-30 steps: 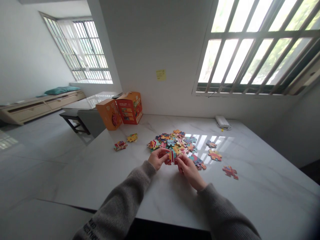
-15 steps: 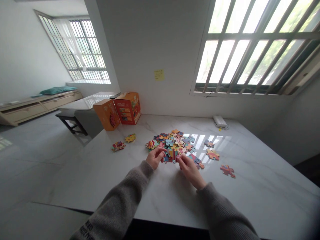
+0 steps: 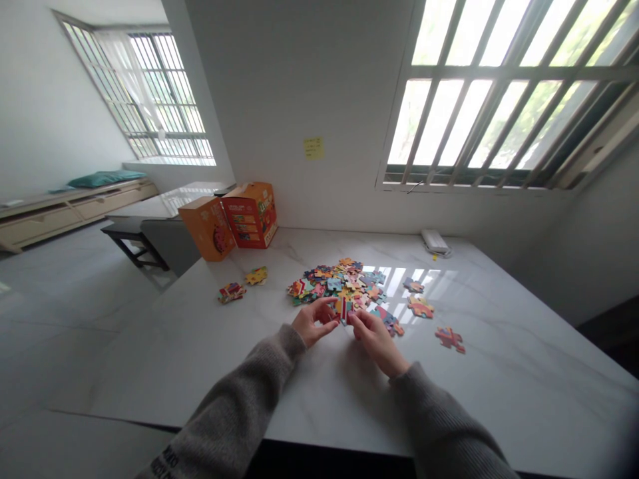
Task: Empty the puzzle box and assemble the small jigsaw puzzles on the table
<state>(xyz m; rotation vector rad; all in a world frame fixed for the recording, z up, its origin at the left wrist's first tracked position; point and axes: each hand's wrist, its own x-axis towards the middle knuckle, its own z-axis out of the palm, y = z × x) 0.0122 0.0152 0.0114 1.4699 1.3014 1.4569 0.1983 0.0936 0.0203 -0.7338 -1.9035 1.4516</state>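
Note:
Between my hands, just above the near edge of a heap, is a puzzle piece [image 3: 343, 309] with red, white and yellow stripes. My right hand [image 3: 375, 336] pinches its right side between thumb and fingers. At its left side, the thumb and index finger of my left hand [image 3: 314, 321] curve in a C shape, their tips at the piece's upper and lower edges. Behind them lies the heap of colourful puzzle pieces [image 3: 333, 285]. A few joined or overlapping pieces [image 3: 388, 320] lie just beyond my right hand.
Loose pieces [image 3: 450, 338] lie to the right; two small piles [image 3: 231, 293] sit to the left. Two orange puzzle boxes [image 3: 253, 216] stand at the table's back left corner. A white device with a cable [image 3: 434, 242] rests near the wall, below the barred window [image 3: 492, 126].
My left hand has turned, its thumb and index finger now wider apart around the piece. My right hand keeps its pinch. The view has shifted slightly.

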